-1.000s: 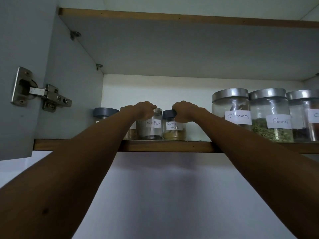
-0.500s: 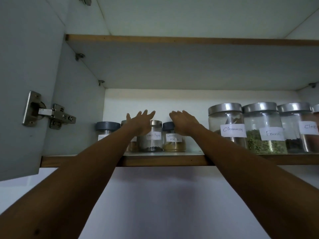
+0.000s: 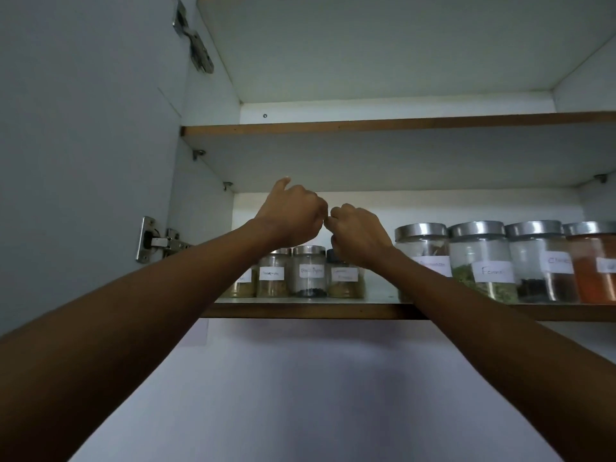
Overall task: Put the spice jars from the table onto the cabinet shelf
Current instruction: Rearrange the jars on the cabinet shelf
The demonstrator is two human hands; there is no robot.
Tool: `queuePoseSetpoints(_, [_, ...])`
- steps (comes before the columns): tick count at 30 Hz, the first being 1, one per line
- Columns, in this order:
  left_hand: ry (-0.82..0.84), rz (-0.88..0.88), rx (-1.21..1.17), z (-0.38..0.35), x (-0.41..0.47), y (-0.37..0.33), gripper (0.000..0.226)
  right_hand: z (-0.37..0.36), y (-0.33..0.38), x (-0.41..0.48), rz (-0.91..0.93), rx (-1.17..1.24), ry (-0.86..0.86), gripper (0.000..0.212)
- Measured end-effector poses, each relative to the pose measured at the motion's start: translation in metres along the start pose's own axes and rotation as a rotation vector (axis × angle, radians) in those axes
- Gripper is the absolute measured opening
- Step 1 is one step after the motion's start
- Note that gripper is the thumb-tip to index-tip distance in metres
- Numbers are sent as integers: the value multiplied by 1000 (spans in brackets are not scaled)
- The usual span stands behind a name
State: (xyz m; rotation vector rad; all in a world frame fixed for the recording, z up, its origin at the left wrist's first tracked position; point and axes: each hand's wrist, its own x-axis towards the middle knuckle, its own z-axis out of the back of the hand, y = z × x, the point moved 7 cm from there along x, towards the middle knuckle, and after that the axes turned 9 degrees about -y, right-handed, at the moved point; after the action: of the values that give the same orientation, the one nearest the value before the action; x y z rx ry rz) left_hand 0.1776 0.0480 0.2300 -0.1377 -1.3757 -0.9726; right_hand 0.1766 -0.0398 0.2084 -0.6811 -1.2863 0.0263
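Head view: looking up into an open wall cabinet, two bare forearms reaching in.
Left hand [image 3: 290, 213]: fingers curled in, thumb sticking up, nothing in it; hangs above the jar lids, apart from them.
Right hand [image 3: 358, 235]: fingers curled together, nothing held; its heel overlaps the lid of the dark-lidded jar [image 3: 345, 278], and contact can't be told.
Hands: 2, knuckles just beside each other, the right at 4 o'clock of the left.
Small spice jars [image 3: 273, 278]: 4, upright in one row on the lower shelf [image 3: 300, 310], at 6 o'clock of the hands. 3 show silver lids or a hidden lid, 1 a dark lid. The leftmost is half hidden behind the left forearm.
Black pepper jar [image 3: 309, 273]: third from the left, dark grains at the bottom, label just readable. Other small labels are blurred.
Large jars [image 3: 480, 261]: 4, silver lids, same shelf, at 3 o'clock of the small row. The first is partly behind the right forearm, the fourth holds orange-red powder and is cut by the frame edge.
Upper shelf [image 3: 366, 123]: 1, at 12 o'clock of the hands.
Hinges [image 3: 160, 241]: 2 on the cabinet door [image 3: 83, 128], at 9 and 11 o'clock.
Shelf pegs [image 3: 199, 153]: 3 visible under the upper shelf.
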Motion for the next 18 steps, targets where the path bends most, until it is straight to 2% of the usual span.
queuePoseSetpoints(3, [8, -32, -34, 15, 4, -19, 31, 31, -12, -13, 122, -67, -8, 21])
queuePoseSetpoints(6, [26, 17, -113, 28, 13, -37, 31, 58, -36, -31, 157, -123, -17, 23])
queuePoseSetpoints(11, [84, 22, -200, 29, 31, -83, 31, 87, -100, -61, 78, -174, -6, 31])
queuePoseSetpoints(18, [206, 4, -219, 2, 45, -137, 44, 94, -166, -102, -49, -148, 147, 35])
